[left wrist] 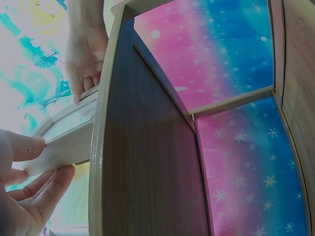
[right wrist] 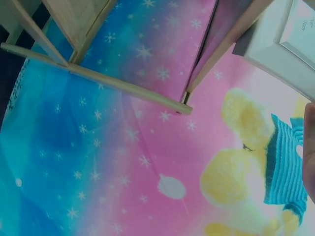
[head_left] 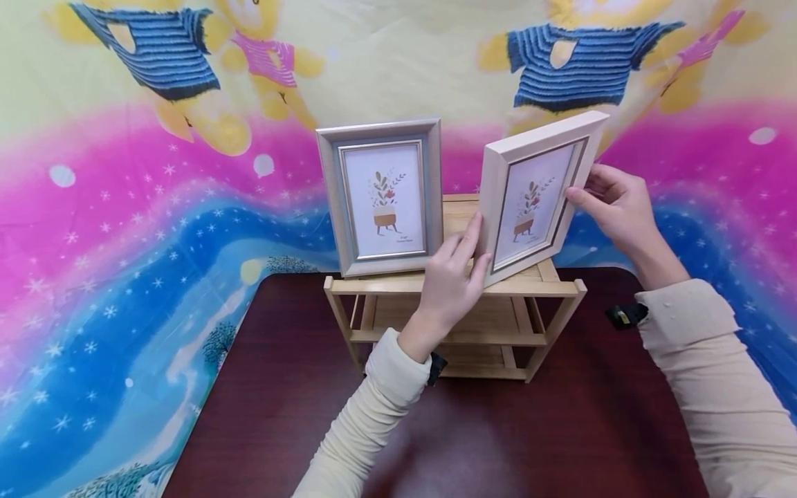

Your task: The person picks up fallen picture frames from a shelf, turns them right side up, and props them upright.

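A cream picture frame (head_left: 534,197) stands turned at an angle on the right side of the wooden shelf's top. My left hand (head_left: 453,277) pinches its left side low down; the left wrist view shows thumb and fingers on either face of the edge (left wrist: 64,147). With the thumb on the front and the other fingers partly hidden behind, my right hand (head_left: 619,207) grips the right side. Only a sliver of that hand (right wrist: 309,152) shows in the right wrist view. A silver-grey picture frame (head_left: 387,197) stands upright to the left, untouched.
The light wooden shelf (head_left: 510,339) has several tiers and stands on a dark red-brown table (head_left: 280,401). Behind it hangs a colourful cloth (head_left: 398,69) printed with bears and snowflakes. A small black object (head_left: 625,316) shows beside the right cuff.
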A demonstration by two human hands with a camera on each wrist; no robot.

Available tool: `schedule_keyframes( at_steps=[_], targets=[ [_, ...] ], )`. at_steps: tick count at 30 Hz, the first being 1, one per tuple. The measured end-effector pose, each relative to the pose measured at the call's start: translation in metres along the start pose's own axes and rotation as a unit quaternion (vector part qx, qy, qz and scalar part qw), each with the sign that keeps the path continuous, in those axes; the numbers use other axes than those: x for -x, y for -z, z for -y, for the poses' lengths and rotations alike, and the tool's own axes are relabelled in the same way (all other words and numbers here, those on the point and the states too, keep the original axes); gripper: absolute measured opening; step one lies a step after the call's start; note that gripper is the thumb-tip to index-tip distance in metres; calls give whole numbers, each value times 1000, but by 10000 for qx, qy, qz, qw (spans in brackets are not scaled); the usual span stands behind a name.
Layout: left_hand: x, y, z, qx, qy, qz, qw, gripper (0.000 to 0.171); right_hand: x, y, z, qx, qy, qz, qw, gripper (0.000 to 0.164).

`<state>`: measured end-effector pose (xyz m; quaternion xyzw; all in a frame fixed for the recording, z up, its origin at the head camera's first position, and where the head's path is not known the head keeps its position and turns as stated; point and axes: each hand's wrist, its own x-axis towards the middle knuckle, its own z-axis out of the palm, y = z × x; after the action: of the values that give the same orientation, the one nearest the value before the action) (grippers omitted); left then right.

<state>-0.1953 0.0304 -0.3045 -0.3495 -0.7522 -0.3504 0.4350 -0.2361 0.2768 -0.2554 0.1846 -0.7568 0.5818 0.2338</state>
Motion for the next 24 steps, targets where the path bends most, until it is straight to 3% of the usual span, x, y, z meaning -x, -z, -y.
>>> schedule_keyframes(
  at_steps=[3, 5, 9, 12, 15, 24],
  targets=[
    [0, 0, 0, -22, 3, 9, 10000, 47, -2, 0, 7, -820, 376, -279, 9955, 35],
    [1, 0, 0, -18, 10, 11, 10000, 48, -5, 0, 13, -997, 783, -490, 9907, 37],
    [1, 1, 0, 8, 14, 14, 10000, 48, -9, -2, 28, -81, 1263, -847, 9883, 42],
    [1, 1, -1, -23, -12, 19, 10000, 48, -9, -5, 39, 716, 1260, -998, 9844, 43],
    [1, 1, -2, -123, -56, -1, 9999, 48, -9, -9, 46, 1107, 1254, -1003, 9808, 41],
    [3, -2, -7, -343, -113, -152, 9992, 47, -8, -17, 54, 1456, 901, -642, 9831, 54]
  ],
)
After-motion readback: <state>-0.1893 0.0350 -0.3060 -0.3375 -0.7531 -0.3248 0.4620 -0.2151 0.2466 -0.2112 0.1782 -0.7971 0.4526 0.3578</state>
